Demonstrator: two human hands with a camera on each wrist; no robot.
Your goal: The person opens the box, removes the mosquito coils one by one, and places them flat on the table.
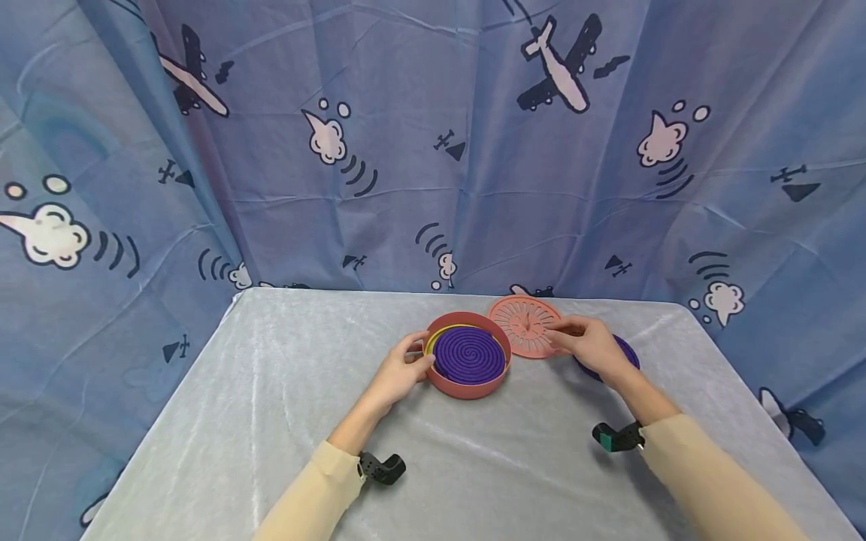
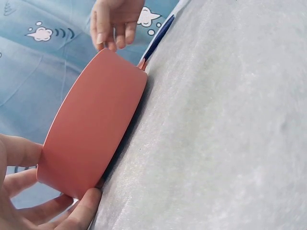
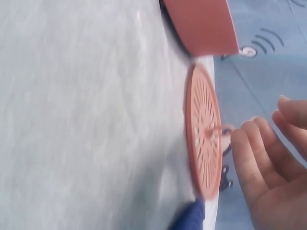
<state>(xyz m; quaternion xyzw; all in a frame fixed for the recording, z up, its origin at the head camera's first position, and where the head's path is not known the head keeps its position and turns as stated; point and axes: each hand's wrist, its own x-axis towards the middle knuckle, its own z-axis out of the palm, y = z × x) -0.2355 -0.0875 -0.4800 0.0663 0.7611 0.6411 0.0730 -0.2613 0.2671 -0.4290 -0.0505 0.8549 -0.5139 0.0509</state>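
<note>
1. Place: looks like a curtained-off tabletop filming setup. Can't tell if home, lab or office.
2. Backdrop: blue printed fabric (image 1: 392, 225) hung behind the table (image 1: 203, 451) and along both sides, booth-style. Vertical folds plus crease lines, so cloth, not painted wall.
3. Print: cartoon planes (image 1: 560, 74), puffy clouds (image 1: 328, 139), curved dashes; playful, kids'-room sort of pattern.
4. Table: pale grey-white, soft fabric-like top, faint wrinkles. Far edge just beside the backdrop.
5. Gear: black devices (image 1: 383, 469) worn at both wrists, fits recording.
6. Wrist views: same pale surface, same blue print.
</note>
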